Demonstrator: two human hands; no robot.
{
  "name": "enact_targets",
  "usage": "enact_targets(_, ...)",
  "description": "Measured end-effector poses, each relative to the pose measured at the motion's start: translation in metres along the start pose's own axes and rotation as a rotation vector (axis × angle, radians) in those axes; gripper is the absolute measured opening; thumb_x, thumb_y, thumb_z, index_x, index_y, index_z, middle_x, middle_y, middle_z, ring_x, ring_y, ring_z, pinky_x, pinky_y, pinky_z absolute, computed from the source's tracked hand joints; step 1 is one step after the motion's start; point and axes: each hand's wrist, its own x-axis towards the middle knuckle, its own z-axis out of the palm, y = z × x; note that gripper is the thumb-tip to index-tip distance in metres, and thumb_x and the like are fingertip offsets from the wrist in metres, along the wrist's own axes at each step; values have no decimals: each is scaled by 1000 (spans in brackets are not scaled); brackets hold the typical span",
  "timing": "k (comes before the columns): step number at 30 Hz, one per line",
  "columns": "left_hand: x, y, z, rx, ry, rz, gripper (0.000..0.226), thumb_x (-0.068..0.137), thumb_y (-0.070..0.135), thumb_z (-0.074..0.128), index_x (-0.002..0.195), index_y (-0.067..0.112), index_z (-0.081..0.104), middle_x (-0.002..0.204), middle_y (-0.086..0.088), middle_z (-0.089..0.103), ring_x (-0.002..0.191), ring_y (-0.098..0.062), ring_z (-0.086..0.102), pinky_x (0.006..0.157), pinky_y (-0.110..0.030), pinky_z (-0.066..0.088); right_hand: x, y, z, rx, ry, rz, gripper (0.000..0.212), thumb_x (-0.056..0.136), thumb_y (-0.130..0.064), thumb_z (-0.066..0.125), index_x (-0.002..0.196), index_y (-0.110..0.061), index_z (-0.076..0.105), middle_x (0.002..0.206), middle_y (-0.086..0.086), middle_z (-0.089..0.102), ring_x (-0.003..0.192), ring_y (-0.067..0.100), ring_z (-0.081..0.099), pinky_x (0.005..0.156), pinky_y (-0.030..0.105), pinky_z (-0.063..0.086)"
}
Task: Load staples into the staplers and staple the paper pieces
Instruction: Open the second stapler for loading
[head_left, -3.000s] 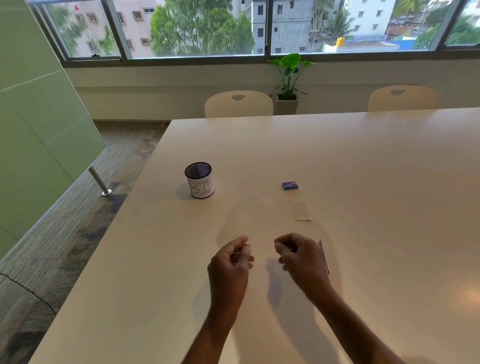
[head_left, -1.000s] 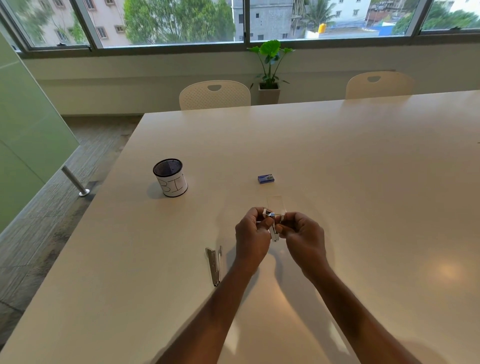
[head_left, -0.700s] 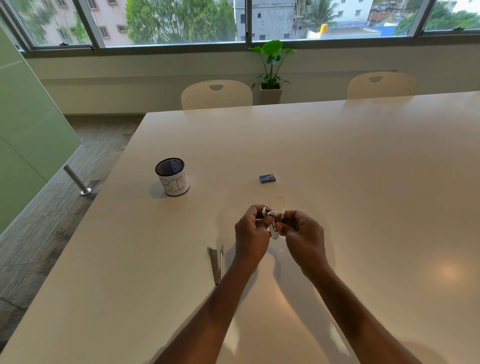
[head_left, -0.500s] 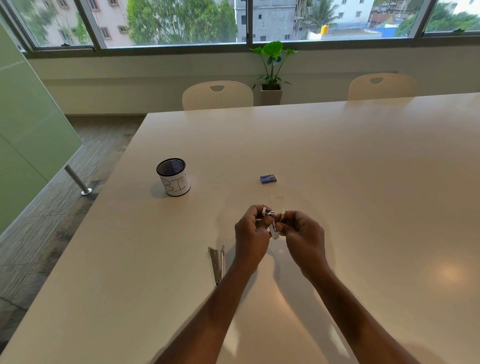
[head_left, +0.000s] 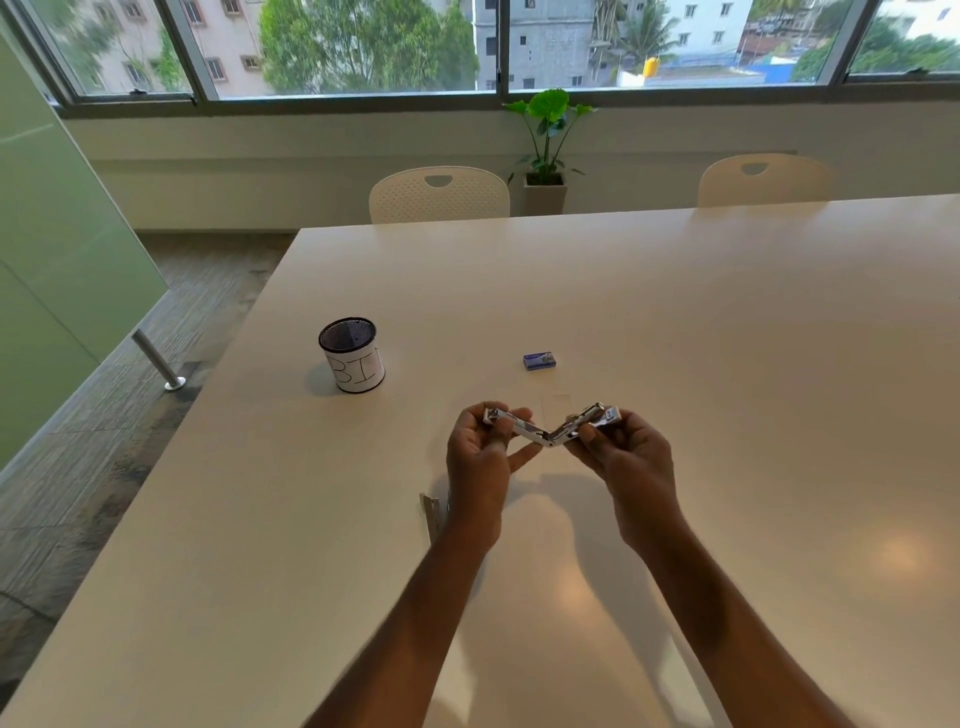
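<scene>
Stapler (head_left: 550, 428): spread open in a V, centre of frame, held above the table (head_left: 727, 322).
Left hand (head_left: 480, 457): fingers pinch the V's left arm.
Right hand (head_left: 628, 457): fingers grip its right arm.
Second stapler (head_left: 430, 512): on the table beside the left wrist.
Staple box (head_left: 540, 360): above the hands.

White table (head_left: 727, 312): mesh cup (head_left: 353, 358) left, blue staple box (head_left: 540, 360) + paper slip (head_left: 556, 404) mid, 2nd stapler (head_left: 430, 514) nearer.

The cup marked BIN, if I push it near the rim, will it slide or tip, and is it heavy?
Probably light: the cup looks like thin mesh, and nothing sticks out of it. It stands upright, slightly taller than wide, so a low push likely slides it across the smooth table; a rim push might tip it.
</scene>
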Motion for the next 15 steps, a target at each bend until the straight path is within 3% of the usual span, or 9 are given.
enact_targets(7,-6,4,-11,-305,-40,-222,25,106,6,61,130,-2,62,124,-26,76,111,-34,78,94,-42,65,1,-7,-11,376,-30,180,23,102,10,56,121,3,66,123,27,74,118,37,73,98,44,63)
enact_targets(15,-14,7,-18,-93,-157,-333,36,100,23,72,122,-5,73,113,-26,79,96,-34,81,84,-36,68,1,-10,-15,362,-82,224,35,103,9,55,136,1,62,123,24,75,111,36,77,88,41,68)
